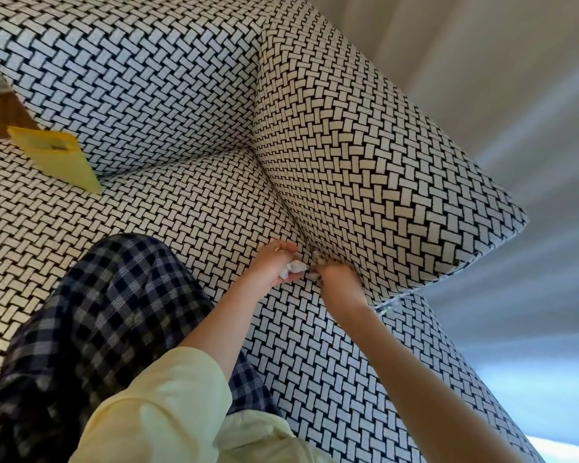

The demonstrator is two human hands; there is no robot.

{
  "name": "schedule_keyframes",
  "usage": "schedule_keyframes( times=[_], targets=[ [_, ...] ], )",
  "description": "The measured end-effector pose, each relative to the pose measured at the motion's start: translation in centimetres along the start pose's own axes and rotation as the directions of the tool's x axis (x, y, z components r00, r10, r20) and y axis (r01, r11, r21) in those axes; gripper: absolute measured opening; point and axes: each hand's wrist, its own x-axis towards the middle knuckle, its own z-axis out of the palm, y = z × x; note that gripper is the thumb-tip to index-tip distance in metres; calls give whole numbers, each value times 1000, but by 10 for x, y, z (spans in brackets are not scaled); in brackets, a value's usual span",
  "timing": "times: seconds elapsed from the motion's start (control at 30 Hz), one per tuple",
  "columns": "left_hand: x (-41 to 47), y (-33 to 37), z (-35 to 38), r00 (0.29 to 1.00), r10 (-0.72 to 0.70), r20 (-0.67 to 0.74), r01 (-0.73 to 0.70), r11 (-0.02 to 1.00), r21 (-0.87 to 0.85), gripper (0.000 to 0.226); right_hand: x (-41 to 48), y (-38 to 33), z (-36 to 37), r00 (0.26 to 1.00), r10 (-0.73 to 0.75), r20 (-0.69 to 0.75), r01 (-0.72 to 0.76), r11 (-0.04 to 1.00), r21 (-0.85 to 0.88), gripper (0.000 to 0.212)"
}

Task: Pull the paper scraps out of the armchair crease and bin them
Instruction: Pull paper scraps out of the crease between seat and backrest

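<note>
The left hand (274,267) is curled round a small wad of white paper scraps (293,267), held just above the seat (181,212) of the armchair near its front right corner. Touching it, the right hand (336,279) has its fingers bent into the crease (281,198) where the seat meets the side cushion (365,162), and seems to pinch another scrap (316,257) at the mouth of the gap. A knee in checked trousers (114,295) rests on the seat.

Further back along the crease no paper shows (what lies deeper is hidden). At the seat's far left edge a yellow bag (57,158) leans on the back cushion; it may be the bin. Judging by this, pulling is well along and nothing is binned yet.
</note>
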Motion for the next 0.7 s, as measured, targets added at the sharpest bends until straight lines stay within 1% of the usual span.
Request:
schedule_keyframes(
  times=[0.13,0.23,0.37,0.43,0.5,0.63,0.7],
  targets=[
    [3,-4,0,1000,26,-7,-26,996,81,18,-7,5,9,996,-29,-90,40,992,118,45],
    [4,-7,0,999,45,-4,-45,996,75,17,-7,5,14,988,-13,-154,41,983,180,41],
    [1,-15,12,993,114,-28,-108,981,161,23,-4,-4,10,991,59,-122,-30,974,226,37],
    [-3,-21,19,993,115,6,-115,984,137,27,-2,-10,11,993,52,-103,-32,981,192,30],
    [-6,-23,21,992,127,18,-128,988,90,28,-2,-10,11,995,58,-87,-42,984,175,28],
    [-6,-25,18,993,115,-4,-115,993,11,19,-4,-3,6,989,100,-110,-52,928,368,34],
    [-8,-25,16,994,104,-33,-105,994,-38,20,-7,-3,7,977,159,-139,-68,859,507,32]
  ],
)
